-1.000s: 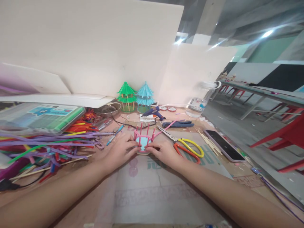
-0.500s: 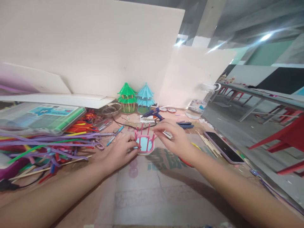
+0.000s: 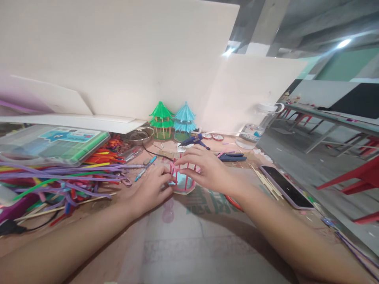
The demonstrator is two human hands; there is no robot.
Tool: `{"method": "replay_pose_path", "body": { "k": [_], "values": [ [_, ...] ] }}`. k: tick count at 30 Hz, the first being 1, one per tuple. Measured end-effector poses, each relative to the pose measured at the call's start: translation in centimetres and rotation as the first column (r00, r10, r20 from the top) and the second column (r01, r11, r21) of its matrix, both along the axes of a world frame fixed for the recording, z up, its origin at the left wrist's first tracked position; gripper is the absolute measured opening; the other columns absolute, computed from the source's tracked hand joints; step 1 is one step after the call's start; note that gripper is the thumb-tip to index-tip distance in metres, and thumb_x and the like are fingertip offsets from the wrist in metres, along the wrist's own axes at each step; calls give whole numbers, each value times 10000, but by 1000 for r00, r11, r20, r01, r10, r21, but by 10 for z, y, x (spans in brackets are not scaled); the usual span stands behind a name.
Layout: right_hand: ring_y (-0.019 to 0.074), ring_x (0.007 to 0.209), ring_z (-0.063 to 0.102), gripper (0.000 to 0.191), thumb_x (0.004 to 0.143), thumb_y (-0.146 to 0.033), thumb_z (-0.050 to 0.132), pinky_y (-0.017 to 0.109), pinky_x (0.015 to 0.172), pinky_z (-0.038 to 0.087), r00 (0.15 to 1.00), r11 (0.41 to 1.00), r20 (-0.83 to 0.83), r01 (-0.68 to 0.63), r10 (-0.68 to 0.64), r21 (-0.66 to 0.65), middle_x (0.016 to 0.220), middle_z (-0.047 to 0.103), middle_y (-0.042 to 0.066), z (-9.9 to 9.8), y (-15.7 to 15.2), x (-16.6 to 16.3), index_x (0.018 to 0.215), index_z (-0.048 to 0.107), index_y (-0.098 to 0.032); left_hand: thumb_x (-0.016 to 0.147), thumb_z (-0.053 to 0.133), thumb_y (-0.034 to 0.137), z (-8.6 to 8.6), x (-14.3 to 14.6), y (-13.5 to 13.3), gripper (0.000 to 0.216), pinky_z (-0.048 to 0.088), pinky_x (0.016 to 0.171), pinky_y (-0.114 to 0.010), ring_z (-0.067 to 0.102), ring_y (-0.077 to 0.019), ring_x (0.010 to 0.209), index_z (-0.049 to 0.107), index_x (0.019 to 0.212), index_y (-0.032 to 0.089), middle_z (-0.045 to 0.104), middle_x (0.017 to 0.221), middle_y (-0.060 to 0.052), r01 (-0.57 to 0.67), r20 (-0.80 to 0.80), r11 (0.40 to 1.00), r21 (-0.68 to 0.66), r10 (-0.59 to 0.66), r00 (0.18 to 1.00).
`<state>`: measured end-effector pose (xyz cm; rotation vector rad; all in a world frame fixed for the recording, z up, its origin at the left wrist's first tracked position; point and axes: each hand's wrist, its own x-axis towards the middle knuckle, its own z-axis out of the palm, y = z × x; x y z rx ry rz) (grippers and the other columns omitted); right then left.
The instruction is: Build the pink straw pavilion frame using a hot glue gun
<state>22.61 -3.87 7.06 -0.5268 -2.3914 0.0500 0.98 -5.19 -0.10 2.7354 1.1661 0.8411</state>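
A small pink-posted model is sitting at the middle of the table, on the far part of a translucent sheet. The left hand is curling inward, its thumb and fingers closing on the left edge of the model's base. The right hand is arching over the posts from the right, thumb and fingers parted near the pink strip; whether it is pinching that strip, I cannot tell.

Doing this well is probably a matter of keeping the left hand firm and low while the right is guiding the strip lightly along the posts, pressing at each without bending it; a forearm knock would be risking a tilt.

Compared with half a second ago, the right hand is reaching farther left, across the model rather than beside its right posts. The left is staying at the same edge.
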Motion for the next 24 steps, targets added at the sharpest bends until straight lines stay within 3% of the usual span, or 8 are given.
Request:
{"method": "replay_pose_path", "body": {
  "k": [17, 24],
  "values": [
    [195, 892, 553, 74, 913, -163, 603, 341, 836, 400, 996, 999, 71, 44, -44, 6, 881, 671, 49, -1, 0, -2, 876, 662, -187, 898, 532, 249, 1, 1, -1, 142, 425, 850, -382, 526, -226, 966, 652, 963, 209, 583, 1001, -64, 1, -18, 1000, 16, -1, 1000],
    [199, 887, 538, 92, 908, -149, 602, 336, 821, 396, 995, 999, 93, 44, -46, 26, 886, 665, 58, -2, 2, -2, 918, 688, -180, 903, 535, 260, -1, 1, 0, 142, 422, 834, -378, 528, -226, 951, 656, 952, 204, 585, 993, -66, 7, -6, 999, 31, -7, 1000]
  ]
}}
